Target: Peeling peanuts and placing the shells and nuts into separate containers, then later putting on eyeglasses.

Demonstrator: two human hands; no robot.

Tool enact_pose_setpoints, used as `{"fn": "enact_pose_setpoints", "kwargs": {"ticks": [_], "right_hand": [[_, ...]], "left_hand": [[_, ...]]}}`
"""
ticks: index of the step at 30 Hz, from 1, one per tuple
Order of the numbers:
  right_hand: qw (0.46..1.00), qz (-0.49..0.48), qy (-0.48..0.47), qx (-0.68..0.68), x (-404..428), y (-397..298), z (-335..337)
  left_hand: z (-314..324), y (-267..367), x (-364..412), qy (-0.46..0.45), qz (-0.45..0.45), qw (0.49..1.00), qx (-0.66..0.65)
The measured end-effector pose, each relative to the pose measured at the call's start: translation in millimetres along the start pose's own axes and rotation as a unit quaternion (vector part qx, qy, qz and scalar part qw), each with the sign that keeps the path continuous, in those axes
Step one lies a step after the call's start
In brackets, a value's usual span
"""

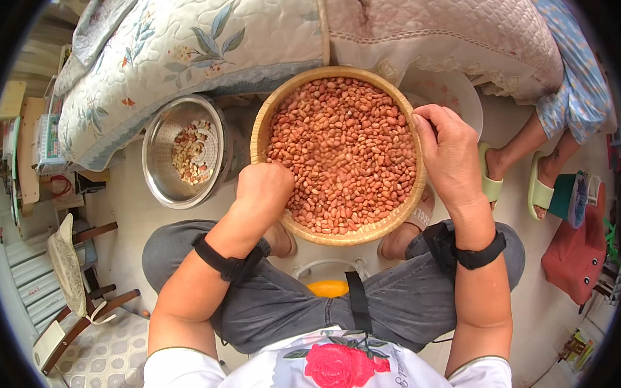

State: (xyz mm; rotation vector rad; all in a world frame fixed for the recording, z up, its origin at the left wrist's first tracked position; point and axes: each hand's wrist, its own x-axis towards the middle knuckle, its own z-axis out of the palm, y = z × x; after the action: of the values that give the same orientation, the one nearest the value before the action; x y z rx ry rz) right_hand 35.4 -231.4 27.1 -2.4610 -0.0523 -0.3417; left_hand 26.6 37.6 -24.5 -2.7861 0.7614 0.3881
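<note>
A round woven basket (340, 238) full of red-skinned peanuts (343, 154) is held in front of me, tilted a little or level; I cannot tell which. My left hand (266, 187) is closed on the basket's lower left rim, knuckles up. At the upper right rim, my right hand (445, 148) pinches the edge between thumb and curled fingers. Some of the peanuts near the middle look blurred. Left of the basket, a perforated steel colander (159, 151) holds a small heap of paler and broken nuts (192, 155).
Quilt-covered bedding (276, 36) hangs beyond the basket. A whitish plastic basin (467, 104) stands behind its right side. Another person's legs in green slippers (541, 188) are at the right, near a red bag (573, 257). A wooden chair (76, 324) is at the lower left.
</note>
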Motion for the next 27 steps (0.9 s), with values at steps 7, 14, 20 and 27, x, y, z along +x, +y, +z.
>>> {"fn": "enact_pose_setpoints", "kwargs": {"ticks": [7,14,20,27], "right_hand": [[1.000,0.005,0.000,-0.006,-3.3,-0.2,-1.8],[1.000,-0.009,0.008,0.022,-3.5,-1.6,-2.9],[0.999,-0.015,0.004,0.047,-5.8,-6.9,-1.9],[0.996,0.010,-0.028,0.083,-10.2,-9.5,3.2]], "left_hand": [[-3.9,-14.9,-0.3,-0.020,0.048,0.995,-0.083],[-36.1,-30.4,6.6,-0.097,-0.094,0.795,-0.592],[-31.5,-35.1,8.1,-0.159,-0.125,0.473,-0.857],[-28.0,-24.9,8.6,-0.216,-0.104,0.298,-0.924]]}}
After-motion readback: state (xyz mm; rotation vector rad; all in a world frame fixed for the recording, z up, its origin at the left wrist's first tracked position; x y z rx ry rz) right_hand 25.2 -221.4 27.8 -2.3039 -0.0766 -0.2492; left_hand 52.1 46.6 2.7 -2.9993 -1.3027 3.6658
